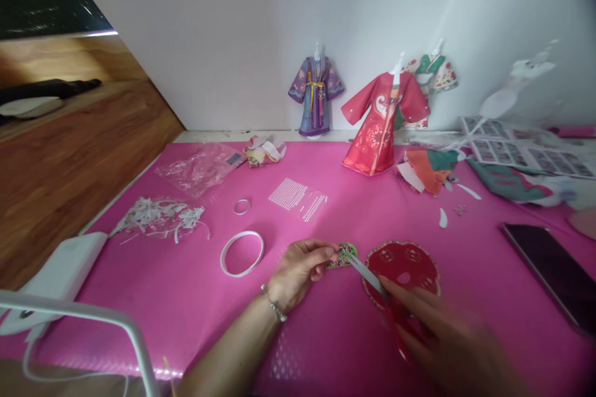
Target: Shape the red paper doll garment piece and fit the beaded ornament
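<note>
Lower centre: green beaded piece [342,257], pinched in left hand [299,270]; red-handled scissors [369,275], gripped in right hand [444,329], tips overlapping piece, which might be nicked should the scissors slip.

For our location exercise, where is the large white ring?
In the head view, the white ring lies left of the left hand, below the small silver ring.

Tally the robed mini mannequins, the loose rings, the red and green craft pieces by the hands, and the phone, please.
Robed mannequins: 3 (purple robe, red robe, green robe)
Loose rings: 2 (small ring, large white ring)
Craft pieces: 2 (red piece, green piece in the left hand)
Phone: 1
Total: 8
</note>
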Demonstrator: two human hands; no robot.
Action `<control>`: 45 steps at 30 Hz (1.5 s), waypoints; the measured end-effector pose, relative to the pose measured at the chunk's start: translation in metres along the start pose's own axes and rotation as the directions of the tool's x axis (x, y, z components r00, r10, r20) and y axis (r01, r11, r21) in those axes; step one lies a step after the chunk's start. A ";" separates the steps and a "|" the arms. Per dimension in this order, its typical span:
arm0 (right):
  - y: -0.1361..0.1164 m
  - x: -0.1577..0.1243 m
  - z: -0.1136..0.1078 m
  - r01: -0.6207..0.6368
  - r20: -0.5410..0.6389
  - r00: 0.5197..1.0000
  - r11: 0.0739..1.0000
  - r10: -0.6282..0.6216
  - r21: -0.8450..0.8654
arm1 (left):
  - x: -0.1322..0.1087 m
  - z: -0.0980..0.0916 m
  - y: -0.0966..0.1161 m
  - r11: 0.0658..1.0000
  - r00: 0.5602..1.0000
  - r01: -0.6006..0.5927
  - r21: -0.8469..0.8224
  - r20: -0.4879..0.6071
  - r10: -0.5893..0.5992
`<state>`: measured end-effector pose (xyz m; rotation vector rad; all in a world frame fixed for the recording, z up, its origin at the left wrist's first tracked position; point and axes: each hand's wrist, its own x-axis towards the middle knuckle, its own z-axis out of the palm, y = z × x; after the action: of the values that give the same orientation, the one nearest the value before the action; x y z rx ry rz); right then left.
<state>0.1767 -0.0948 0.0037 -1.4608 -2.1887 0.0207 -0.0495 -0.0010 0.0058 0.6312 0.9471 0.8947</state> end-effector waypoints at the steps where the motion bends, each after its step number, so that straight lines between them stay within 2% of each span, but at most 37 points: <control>1: 0.000 0.001 -0.001 0.013 -0.006 1.000 1.000 -0.013 -0.007 | 0.000 0.000 0.000 1.000 1.000 -0.002 0.008 0.000 0.002; 11: -0.003 0.009 -0.011 0.048 0.022 0.999 0.999 -0.047 -0.022 | 0.000 -0.001 -0.005 0.995 1.000 -0.021 0.100 -0.001 0.021; 20: -0.003 0.006 -0.008 0.033 0.010 0.999 0.999 -0.033 -0.009 | 0.000 -0.001 -0.005 0.993 1.000 -0.005 0.117 0.010 0.004; 25: -0.004 0.011 -0.011 0.071 0.004 0.997 0.996 -0.071 -0.051 | 0.000 -0.002 -0.006 0.994 1.000 -0.004 0.111 0.029 0.001; 35: -0.001 0.003 -0.004 0.065 0.064 0.996 0.996 -0.061 -0.068 | 0.000 -0.004 -0.008 0.986 0.999 -0.015 0.167 0.039 0.008; 40: -0.001 0.009 -0.006 0.109 0.008 0.994 0.992 -0.108 -0.070 | 0.000 -0.004 -0.007 0.982 0.999 -0.010 0.191 0.044 0.002; 45: -0.001 0.010 -0.006 0.125 0.014 0.992 0.991 -0.125 -0.055 | 0.001 -0.005 -0.007 0.981 0.999 -0.010 0.192 0.046 0.001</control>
<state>0.1754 -0.0886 0.0131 -1.3528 -2.3026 -0.0770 -0.0506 -0.0036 -0.0025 0.8164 0.9986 0.7958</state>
